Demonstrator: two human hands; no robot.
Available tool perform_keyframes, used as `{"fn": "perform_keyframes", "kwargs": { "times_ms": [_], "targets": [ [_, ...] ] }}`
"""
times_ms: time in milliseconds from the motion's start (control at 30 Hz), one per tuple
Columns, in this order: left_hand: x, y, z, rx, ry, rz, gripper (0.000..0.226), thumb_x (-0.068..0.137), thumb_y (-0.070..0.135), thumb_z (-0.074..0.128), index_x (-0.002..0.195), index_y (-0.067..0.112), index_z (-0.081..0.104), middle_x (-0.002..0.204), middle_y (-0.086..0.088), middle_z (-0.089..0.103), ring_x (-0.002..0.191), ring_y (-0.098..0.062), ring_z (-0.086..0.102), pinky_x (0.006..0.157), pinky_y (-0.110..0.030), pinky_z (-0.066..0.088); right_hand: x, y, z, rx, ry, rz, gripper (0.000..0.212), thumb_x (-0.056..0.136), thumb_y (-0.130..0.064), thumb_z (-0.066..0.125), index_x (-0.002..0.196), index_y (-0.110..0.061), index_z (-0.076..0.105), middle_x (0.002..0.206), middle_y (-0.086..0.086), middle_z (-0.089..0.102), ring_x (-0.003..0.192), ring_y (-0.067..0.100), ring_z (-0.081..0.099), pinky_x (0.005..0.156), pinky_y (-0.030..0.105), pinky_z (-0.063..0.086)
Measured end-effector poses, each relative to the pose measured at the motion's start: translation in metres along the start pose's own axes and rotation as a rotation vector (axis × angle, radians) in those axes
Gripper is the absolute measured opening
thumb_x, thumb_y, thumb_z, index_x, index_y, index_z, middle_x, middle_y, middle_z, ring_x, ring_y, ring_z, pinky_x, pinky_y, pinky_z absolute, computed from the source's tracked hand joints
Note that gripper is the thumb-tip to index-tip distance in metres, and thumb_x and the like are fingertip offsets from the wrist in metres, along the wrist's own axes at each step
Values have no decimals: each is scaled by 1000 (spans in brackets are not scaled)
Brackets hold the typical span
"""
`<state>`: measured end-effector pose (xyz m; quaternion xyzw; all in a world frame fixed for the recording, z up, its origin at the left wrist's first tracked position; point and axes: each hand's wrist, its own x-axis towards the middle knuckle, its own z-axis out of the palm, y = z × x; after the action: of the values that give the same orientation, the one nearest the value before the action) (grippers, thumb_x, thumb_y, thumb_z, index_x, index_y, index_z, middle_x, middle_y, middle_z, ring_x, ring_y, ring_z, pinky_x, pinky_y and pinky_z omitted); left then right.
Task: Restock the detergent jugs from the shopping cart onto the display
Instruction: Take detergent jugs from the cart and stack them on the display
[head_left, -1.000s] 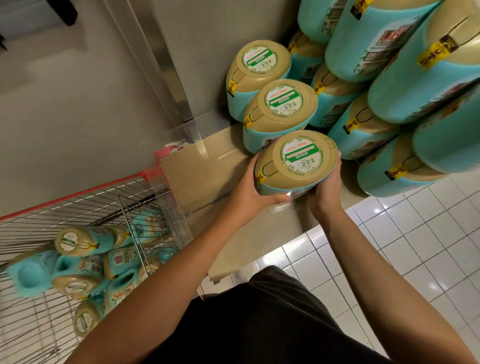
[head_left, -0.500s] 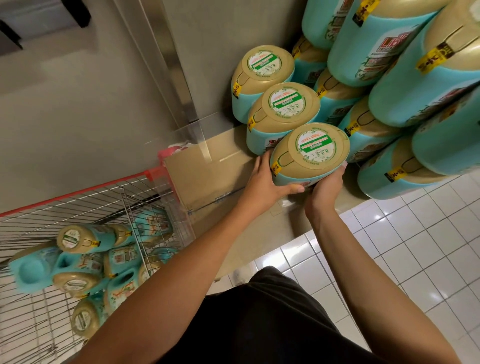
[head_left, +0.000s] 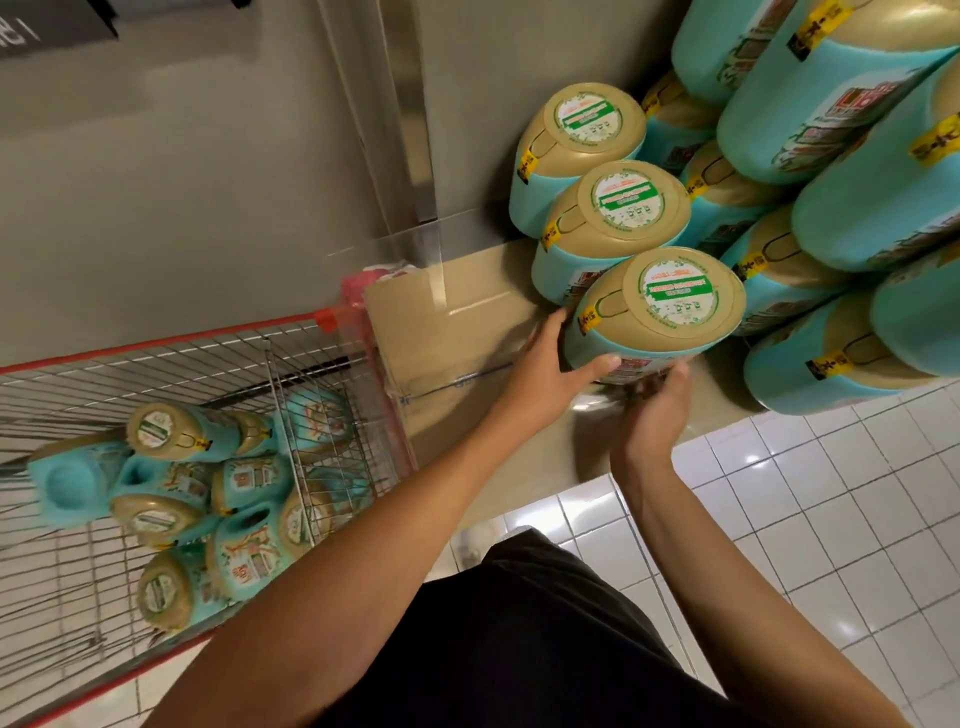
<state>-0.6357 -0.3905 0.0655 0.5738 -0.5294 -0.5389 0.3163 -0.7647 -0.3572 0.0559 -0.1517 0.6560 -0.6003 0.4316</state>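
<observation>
A turquoise detergent jug (head_left: 662, 312) with a tan cap stands on the beige display platform (head_left: 457, 332), third in a row in front of two like jugs (head_left: 613, 208). My left hand (head_left: 545, 374) grips its left side, thumb across the front. My right hand (head_left: 652, 410) is just below its front edge, with only the fingertips touching it. Several more jugs (head_left: 244, 483) lie in the red-rimmed wire shopping cart (head_left: 156, 348) at the lower left.
A tall stack of the same jugs (head_left: 841, 218) fills the right and overhangs the row. A grey wall and a metal post (head_left: 410, 114) stand behind the platform. White tiled floor (head_left: 810, 509) lies at the lower right. The cart stands against the platform's left end.
The jug has moved farther in, up against the second jug in the row. My right hand has slipped from its right side down to its front lower edge.
</observation>
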Motion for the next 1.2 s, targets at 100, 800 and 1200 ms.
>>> {"fn": "perform_keyframes", "kwargs": {
  "times_ms": [100,800,1200],
  "targets": [
    [-10,-15,-9,-120,-32,-4,68,99,34,74,158,25,42,157,-8,51,133,-18,59,102,-26,50,-24,18,-3,-85,-39,28,20,100,-30,46,114,-21,58,102,1,63,98,20,55,92,44,41],
    [-214,-160,-239,-542,602,-231,37,113,38,43,133,17,65,128,5,74,115,-11,73,90,-25,60,-216,116,167,-461,-755,287,35,107,-5,55,142,0,60,145,19,62,140,34,56,123,51,40],
    [-324,-252,-302,-776,861,-429,30,114,30,44,116,18,71,116,-2,78,109,-23,75,87,-32,61,-294,200,228,-820,-1041,334,26,109,-12,51,130,-11,68,127,7,70,106,6,74,91,28,62]
  ]
}}
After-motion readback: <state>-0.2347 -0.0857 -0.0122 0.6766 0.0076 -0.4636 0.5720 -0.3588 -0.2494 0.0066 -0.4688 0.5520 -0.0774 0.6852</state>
